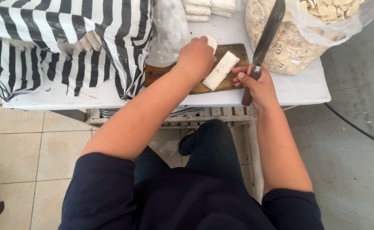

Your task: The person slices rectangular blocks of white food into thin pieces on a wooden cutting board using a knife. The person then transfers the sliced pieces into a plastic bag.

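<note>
A pale rectangular block (221,70) lies diagonally on the brown wooden cutting board (161,73), between the left hand (195,57), closed on a second white piece (212,43), and the right hand (257,83), gripping a long dark-bladed knife (267,36).

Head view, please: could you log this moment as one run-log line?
left hand: grips white block | right hand: holds knife, blade raised | second white block: lying on cutting board
</note>
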